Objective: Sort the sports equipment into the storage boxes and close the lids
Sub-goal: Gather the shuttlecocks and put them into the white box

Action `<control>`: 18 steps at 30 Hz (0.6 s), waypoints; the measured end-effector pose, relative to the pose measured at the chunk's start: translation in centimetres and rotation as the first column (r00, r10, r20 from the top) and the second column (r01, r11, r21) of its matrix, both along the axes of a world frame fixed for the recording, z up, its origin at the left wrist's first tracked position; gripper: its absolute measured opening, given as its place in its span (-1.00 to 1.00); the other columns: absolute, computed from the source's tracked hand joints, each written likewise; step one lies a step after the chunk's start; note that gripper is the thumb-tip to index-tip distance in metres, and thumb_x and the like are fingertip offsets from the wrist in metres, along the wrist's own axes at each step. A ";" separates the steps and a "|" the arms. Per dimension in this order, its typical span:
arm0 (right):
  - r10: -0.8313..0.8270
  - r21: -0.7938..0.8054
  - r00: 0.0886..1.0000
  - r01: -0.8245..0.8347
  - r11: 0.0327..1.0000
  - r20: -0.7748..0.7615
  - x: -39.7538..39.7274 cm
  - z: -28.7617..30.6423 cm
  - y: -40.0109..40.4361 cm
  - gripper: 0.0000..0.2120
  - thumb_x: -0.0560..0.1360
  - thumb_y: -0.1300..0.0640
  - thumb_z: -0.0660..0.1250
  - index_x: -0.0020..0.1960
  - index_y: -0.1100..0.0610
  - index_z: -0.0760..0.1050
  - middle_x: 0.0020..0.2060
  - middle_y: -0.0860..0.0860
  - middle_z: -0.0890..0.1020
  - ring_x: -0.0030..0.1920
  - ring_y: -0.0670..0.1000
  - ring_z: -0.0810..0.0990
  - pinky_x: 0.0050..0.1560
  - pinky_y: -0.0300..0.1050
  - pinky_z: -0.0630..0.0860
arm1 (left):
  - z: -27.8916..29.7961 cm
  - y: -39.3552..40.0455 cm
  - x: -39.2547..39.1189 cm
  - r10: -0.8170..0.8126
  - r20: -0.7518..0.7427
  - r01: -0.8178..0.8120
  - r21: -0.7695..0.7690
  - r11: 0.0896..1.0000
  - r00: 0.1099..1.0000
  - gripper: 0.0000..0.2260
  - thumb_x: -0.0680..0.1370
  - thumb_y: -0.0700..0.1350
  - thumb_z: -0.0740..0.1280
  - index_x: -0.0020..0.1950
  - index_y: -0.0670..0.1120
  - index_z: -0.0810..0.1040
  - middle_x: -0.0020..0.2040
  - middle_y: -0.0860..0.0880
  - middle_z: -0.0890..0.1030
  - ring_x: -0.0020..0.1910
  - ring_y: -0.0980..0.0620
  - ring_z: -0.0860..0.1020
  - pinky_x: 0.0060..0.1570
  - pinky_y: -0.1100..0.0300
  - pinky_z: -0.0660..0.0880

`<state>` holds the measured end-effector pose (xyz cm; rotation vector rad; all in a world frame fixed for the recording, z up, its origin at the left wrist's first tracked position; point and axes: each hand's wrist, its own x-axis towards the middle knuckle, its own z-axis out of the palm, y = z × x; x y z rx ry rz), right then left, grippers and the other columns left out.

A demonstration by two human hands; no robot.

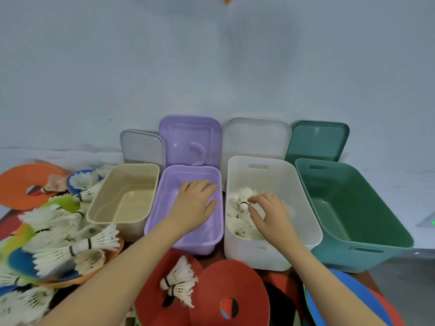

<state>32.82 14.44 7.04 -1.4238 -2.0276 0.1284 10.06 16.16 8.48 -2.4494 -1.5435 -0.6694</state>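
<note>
Four open storage boxes are standing in a row on the worktop, each with its lid propped upright behind it at the far side: a beige box on the left, then a purple box, a white box and a green box on the right. The sorting step is in hand, and none of the lids is closed yet.

The right hand is reaching into the white box, its fingertips loosely curled around the cork of a shuttlecock that is sitting on a small heap of others inside. Whether the fingers are actually pinching it or only touching it is hard to tell through the blur. The left hand is lying flat and relaxed over the purple box, fingers spread, holding nothing; that box looks empty, as do the beige and green ones.

Most of the equipment is still waiting outside the boxes. A big pile of shuttlecocks is lying at the near left among flat coloured discs, an orange disc is sitting farther left, two more shuttlecocks are resting on red discs at the near centre, and blue discs are showing at the near right.

The next move probably calls for the right hand letting go and withdrawing, then either hand gathering more shuttlecocks from the left pile for the white box, keeping the discs for another box.
</note>
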 end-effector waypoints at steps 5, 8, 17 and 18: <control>0.054 0.090 0.996 -0.048 0.995 -0.065 -4.8 -0.6 -3.3 -0.78 0.48 0.05 0.18 -0.06 0.11 0.56 -0.18 -0.07 0.58 -0.14 -0.03 0.52 -0.13 -0.09 0.42 | -1.0 -3.2 -4.2 -0.015 0.020 0.016 -0.026 1.000 1.000 -0.64 0.44 0.03 0.13 0.04 -0.09 0.62 -0.02 -0.05 0.63 -0.07 -0.06 0.61 -0.04 0.04 0.46; 0.111 0.107 0.988 -0.099 0.989 -0.112 -7.4 -2.1 -5.9 -0.81 0.50 0.05 0.22 -0.07 0.12 0.55 -0.22 -0.07 0.56 -0.18 -0.05 0.52 -0.17 -0.15 0.42 | -2.8 -5.7 -6.4 -0.046 0.042 0.049 -0.066 0.997 0.998 -0.67 0.46 0.03 0.14 0.04 -0.06 0.61 -0.01 0.00 0.61 -0.04 -0.01 0.57 0.00 0.14 0.27; 0.041 -0.482 0.988 0.036 0.876 0.149 -11.4 -9.9 -10.4 -0.46 0.36 -0.20 0.35 0.28 -0.06 0.37 0.17 -0.15 0.47 0.25 -0.06 0.33 0.15 -0.15 0.12 | -8.5 -9.7 -8.2 -0.065 -0.113 0.001 -0.491 0.871 0.992 -0.48 0.52 0.13 0.05 0.45 -0.01 0.26 0.36 0.03 0.36 0.33 -0.02 0.31 0.23 0.07 0.20; 0.037 -0.508 0.985 0.053 0.860 0.166 -11.6 -10.4 -10.8 -0.42 0.35 -0.21 0.35 0.31 -0.07 0.33 0.21 -0.16 0.43 0.29 -0.07 0.29 0.18 -0.14 0.08 | -8.9 -9.8 -7.9 -0.083 -0.143 -0.001 -0.504 0.863 0.986 -0.48 0.55 0.12 0.11 0.49 0.01 0.17 0.41 0.03 0.30 0.36 -0.02 0.27 0.25 0.07 0.18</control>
